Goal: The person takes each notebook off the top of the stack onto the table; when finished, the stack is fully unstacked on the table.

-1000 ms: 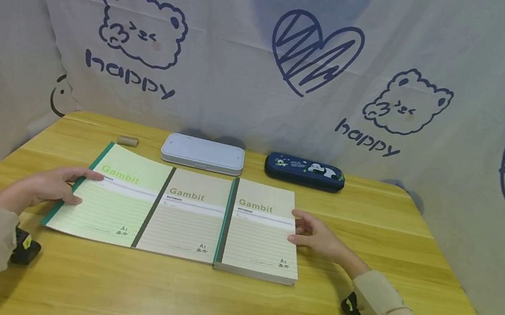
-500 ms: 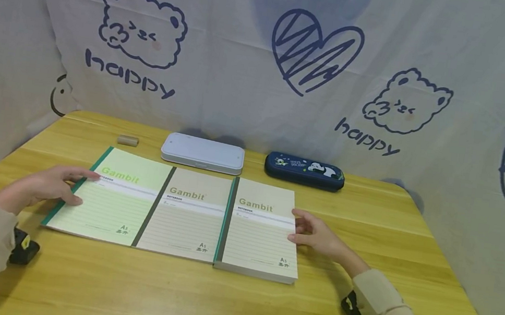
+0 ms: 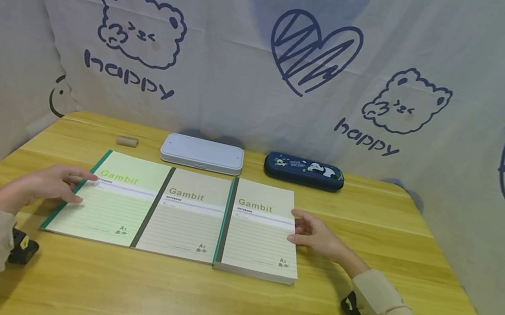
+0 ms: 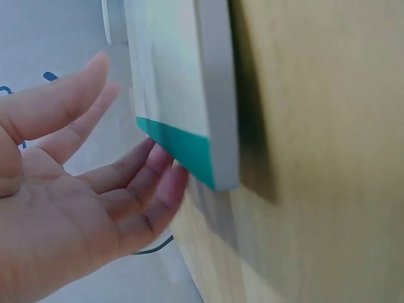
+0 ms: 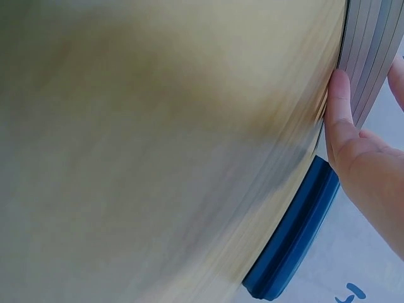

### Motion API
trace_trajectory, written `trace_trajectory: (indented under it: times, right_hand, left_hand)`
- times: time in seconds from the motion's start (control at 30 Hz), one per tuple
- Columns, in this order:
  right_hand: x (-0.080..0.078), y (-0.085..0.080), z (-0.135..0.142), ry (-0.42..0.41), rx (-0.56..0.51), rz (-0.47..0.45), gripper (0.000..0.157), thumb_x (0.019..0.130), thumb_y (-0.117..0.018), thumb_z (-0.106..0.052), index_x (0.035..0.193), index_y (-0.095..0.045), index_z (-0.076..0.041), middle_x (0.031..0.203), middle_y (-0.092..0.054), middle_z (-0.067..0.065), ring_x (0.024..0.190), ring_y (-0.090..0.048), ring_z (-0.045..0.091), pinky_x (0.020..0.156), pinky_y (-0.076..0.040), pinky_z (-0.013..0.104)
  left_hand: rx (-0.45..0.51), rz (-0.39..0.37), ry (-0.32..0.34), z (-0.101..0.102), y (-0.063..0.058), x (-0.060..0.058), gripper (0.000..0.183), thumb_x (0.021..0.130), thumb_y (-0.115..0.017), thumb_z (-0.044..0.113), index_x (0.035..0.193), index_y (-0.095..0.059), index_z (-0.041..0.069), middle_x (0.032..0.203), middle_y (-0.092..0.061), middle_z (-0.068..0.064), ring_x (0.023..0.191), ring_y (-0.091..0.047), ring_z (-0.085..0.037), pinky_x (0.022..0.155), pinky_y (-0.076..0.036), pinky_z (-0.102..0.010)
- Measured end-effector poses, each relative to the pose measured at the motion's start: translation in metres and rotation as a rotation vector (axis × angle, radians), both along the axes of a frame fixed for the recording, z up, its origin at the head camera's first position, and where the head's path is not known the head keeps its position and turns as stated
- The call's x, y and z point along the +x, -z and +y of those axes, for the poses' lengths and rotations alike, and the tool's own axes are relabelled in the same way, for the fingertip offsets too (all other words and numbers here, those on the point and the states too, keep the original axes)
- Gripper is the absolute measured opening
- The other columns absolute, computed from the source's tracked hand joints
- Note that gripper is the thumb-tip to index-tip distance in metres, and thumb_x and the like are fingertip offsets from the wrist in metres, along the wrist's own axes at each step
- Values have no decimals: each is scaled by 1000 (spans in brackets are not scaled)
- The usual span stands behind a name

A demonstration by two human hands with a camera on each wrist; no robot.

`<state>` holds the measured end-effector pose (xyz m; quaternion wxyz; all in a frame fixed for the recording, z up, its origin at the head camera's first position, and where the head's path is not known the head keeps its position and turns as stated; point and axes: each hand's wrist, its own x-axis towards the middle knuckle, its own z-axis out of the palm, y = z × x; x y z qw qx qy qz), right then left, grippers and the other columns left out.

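Observation:
Three Gambit notebook covers lie side by side. The light green notebook (image 3: 109,203) with a green spine is at the left, a beige notebook (image 3: 184,223) in the middle, and a thicker stack of notebooks (image 3: 259,237) at the right. My left hand (image 3: 47,187) is at the green spine, its thumb and index finger extended over the cover. In the left wrist view the thumb stands apart from the cover while other fingertips (image 4: 173,183) touch the spine side. My right hand (image 3: 316,236) rests its fingertips (image 5: 339,82) against the right edge of the stack.
Behind the notebooks on the wooden table (image 3: 197,303) are a white case (image 3: 202,153), a dark blue panda pencil case (image 3: 304,172) and a small tan cylinder (image 3: 127,141). A printed cloth (image 3: 222,96) hangs at the back.
The far edge of the light green notebook has come down toward the table. My left hand has shifted very slightly left. The right hand and its stack look unmoved.

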<state>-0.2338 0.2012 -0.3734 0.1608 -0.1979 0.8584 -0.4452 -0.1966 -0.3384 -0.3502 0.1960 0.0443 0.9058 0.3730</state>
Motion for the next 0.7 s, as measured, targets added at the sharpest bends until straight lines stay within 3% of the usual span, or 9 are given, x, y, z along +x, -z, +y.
trace_trajectory:
  times: [0.3,0.53,0.7]
  right_hand:
    - [0,0,0,2,-5,-12,65,83,-63,-9,133,-27,11,116,-49,26,99,-51,29,84,-41,38]
    - [0,2,-1,17,11,-3,64,82,-64,-11,133,-30,9,115,-51,24,99,-51,28,86,-41,38]
    - [0,2,-1,10,11,1,64,83,-64,-10,133,-29,10,115,-51,25,99,-51,29,86,-41,39]
  left_hand:
    - [1,-14,-25,5,-5,-4,62,83,-60,10,130,-28,-15,128,-21,-43,114,-24,-55,89,-26,-60]
    - [47,118,-13,16,-6,-4,51,86,-55,8,125,-34,-17,120,-41,-35,106,-43,-42,84,-38,-50]
    - [62,149,-7,29,-8,-6,52,86,-58,12,125,-38,-15,119,-46,-31,104,-46,-37,81,-42,-44]
